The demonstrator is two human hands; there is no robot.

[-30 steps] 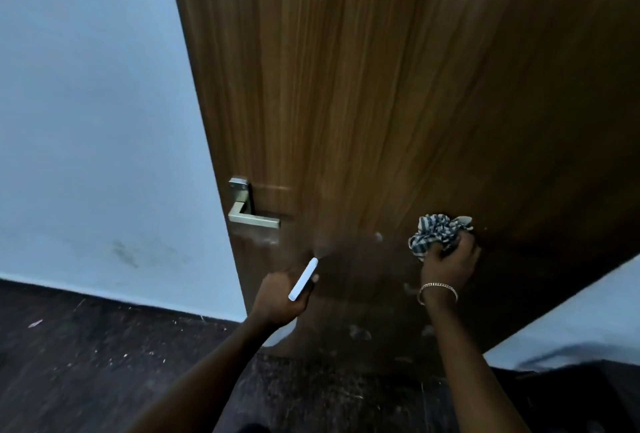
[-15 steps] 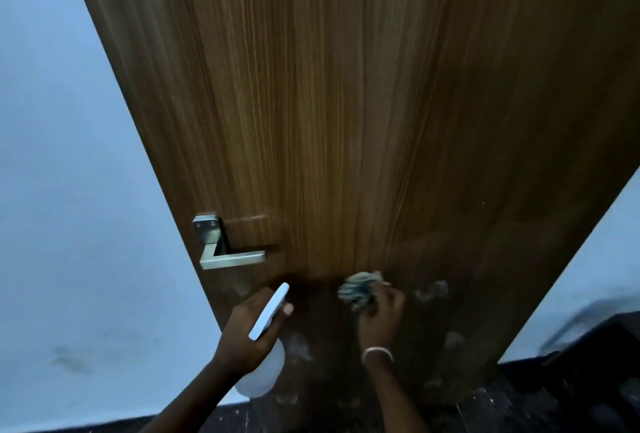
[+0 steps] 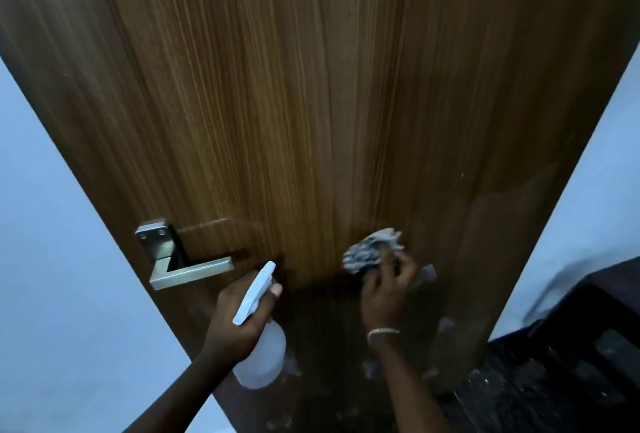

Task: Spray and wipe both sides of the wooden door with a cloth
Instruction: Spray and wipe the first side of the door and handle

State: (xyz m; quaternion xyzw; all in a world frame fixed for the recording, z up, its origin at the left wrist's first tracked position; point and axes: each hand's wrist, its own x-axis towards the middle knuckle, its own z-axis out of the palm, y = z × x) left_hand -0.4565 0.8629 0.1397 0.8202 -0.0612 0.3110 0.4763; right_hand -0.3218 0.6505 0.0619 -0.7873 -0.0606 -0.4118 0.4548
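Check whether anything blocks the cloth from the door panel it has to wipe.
Nothing visible does: the right hand holds the cloth against the wooden door. The lever handle sits off to the left.

Door (image 3: 311, 103) straight ahead of me, filling the middle. Wall (image 3: 52, 259) to its left, and more to its right. Handle (image 3: 187, 268) on the door's left edge, lever pointing right. My left hand (image 3: 239, 318) sits below and right of the handle, in front of the door, holding the bottle (image 3: 258, 346): nozzle end up beside the lever's tip, body hanging below the hand. My right hand (image 3: 388, 294) is right of the bottle, cloth (image 3: 372, 254) at its fingertips, against the door. Floor (image 3: 554, 391) at lower right.
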